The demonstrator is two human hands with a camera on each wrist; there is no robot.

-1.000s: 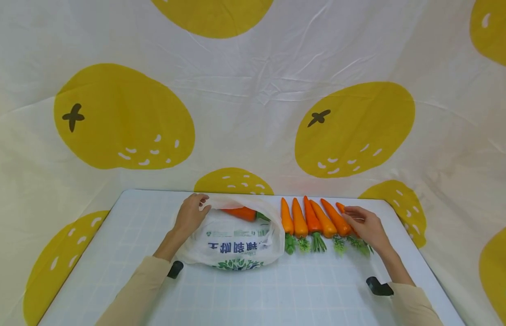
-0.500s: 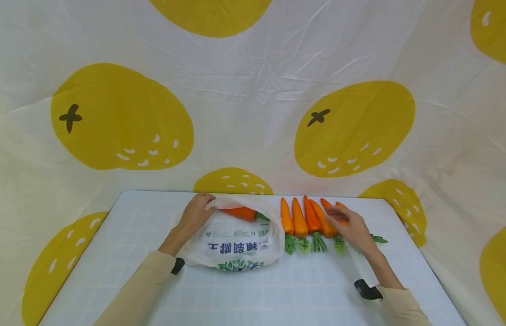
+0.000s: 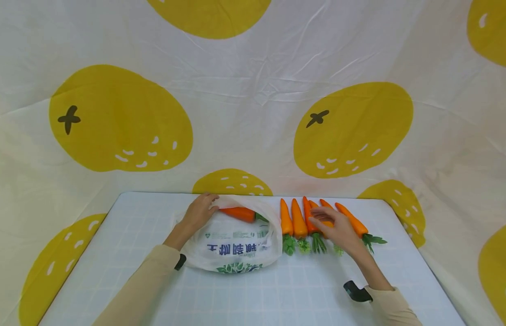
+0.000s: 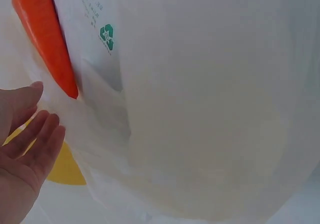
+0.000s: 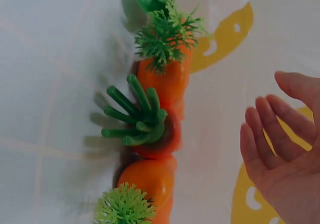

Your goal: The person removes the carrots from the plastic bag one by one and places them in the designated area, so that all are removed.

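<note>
A white plastic bag (image 3: 193, 253) with blue and green print lies on the table, left of centre. One orange-red carrot (image 3: 240, 214) shows at its mouth, its leaves to the right. By the bag's upper left edge is my left hand (image 3: 199, 213); in the left wrist view its fingers (image 4: 42, 144) are loosely bent, thumb apart, holding nothing. A row of several carrots (image 3: 298, 219) with green tops lies right of the bag. Over the row's right part hovers my right hand (image 3: 338, 228), partly hiding two carrots. Its fingers (image 5: 270, 124) are spread loosely and hold nothing.
The table (image 3: 253, 299) has a pale checked cover. Behind it hangs a white cloth (image 3: 244, 136) printed with big yellow fruit. The rightmost carrot (image 3: 350, 220) lies slanted, somewhat apart from the others.
My right hand has moved left across the row, so the rightmost carrot is uncovered. My left hand has shifted slightly right along the bag. Bag and carrots look unmoved.
</note>
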